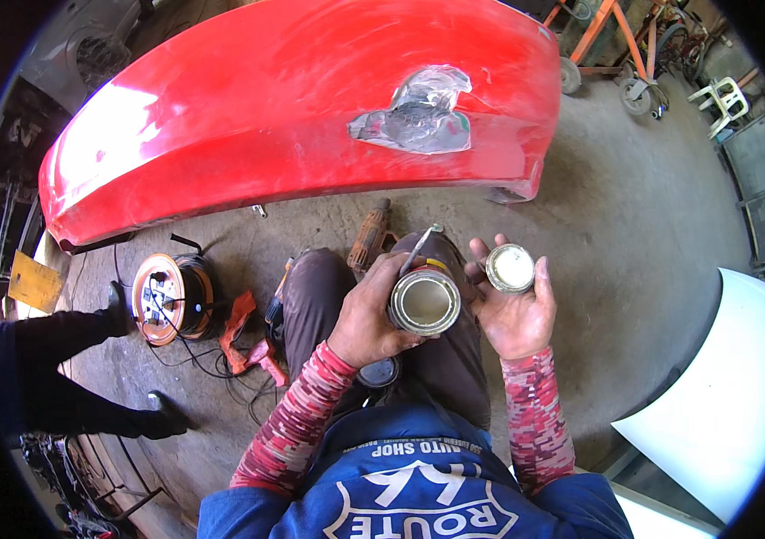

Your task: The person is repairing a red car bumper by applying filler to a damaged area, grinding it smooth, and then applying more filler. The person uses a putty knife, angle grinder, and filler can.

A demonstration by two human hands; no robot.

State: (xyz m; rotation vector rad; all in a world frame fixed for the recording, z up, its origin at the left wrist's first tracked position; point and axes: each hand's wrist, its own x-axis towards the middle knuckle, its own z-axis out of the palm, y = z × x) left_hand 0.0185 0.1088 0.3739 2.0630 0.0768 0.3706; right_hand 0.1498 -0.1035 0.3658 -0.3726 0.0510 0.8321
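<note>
My left hand (364, 310) is wrapped round an open metal can (426, 331) with pale stuff inside. A thin metal-looking tool (417, 248) slants up beside the can, against the same hand; its exact kind is unclear. On the fingers of my right hand (517, 319) rests a small round lid (510, 269), pale in the middle, with the thumb at its edge. Can and lid are apart, both above my knees. Ahead stands a red car bumper (302, 108) with a torn-edged silvery patch (418, 117) on its face.
A dirty orange power tool (370, 238) lies before my knees. To the left are a cable reel (158, 298), a red tool (263, 361) with loose cords, and another person's legs (68, 377). A white body panel (715, 377) lies right; a wheeled orange stand (620, 40) stands behind.
</note>
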